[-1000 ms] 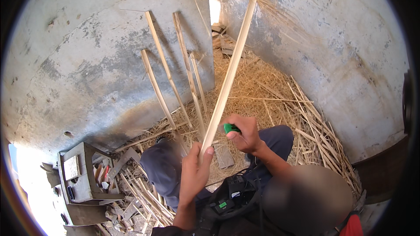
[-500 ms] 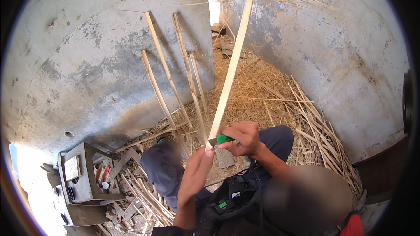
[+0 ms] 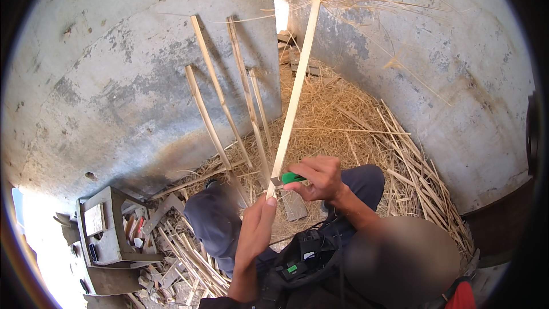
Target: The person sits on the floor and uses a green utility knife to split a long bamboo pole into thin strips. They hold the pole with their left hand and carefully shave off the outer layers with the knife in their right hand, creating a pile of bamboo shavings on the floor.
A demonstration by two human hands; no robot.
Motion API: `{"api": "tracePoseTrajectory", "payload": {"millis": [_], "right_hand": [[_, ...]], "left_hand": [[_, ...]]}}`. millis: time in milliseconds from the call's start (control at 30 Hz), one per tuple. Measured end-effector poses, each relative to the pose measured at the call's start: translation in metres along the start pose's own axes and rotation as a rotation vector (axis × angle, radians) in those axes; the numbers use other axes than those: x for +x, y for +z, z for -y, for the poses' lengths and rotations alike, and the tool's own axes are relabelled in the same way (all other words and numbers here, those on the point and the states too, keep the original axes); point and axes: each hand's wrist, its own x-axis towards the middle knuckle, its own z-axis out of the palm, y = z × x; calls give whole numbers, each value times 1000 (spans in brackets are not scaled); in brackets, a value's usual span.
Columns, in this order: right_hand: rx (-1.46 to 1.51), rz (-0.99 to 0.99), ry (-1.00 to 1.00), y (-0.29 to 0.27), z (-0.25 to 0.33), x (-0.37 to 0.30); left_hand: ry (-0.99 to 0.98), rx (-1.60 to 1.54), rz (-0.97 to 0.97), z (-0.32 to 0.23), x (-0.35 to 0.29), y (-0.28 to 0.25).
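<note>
My left hand [image 3: 257, 223] is closed around the near end of a long pale bamboo strip [image 3: 297, 86], which slants up and away to the far wall. Loose fibres [image 3: 354, 0] fan out from the strip near its far end. In my right hand [image 3: 320, 177] is a knife [image 3: 294, 178] with a green handle, gripped by closed fingers. Its short metal blade lies across the strip just beyond my left thumb. My left fingers are partly hidden behind the strip.
Several sticks [image 3: 210, 117] lean against the left wall [image 3: 131, 68]. Shavings [image 3: 337, 100] cover the floor, with a pile of split strips [image 3: 420, 180] at right. A wooden stand [image 3: 114, 240] is at lower left. A rounded, blurred shape [image 3: 403, 269] fills the lower right.
The strip's far end has swung left, and both the knife and the strip's near end have shifted slightly left. A thin loose shaving now shows in front of the right wall.
</note>
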Motion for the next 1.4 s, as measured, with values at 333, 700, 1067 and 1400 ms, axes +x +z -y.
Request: {"api": "tracePoseTrajectory", "payload": {"millis": [333,700,1067,1400], "right_hand": [[-12,-161,498,-26,-80,12],[349,-120,517,-16,-42,-14],[149,92,88,-1,7,-14],[55,18,22,-2,4,-8]], "left_hand": [[-104,35,179,25,-32,-1],[-7,23,-104,23,-22,-2],[172,108,-259,2,-6,14],[198,166,-246,-13,-7,16]]}}
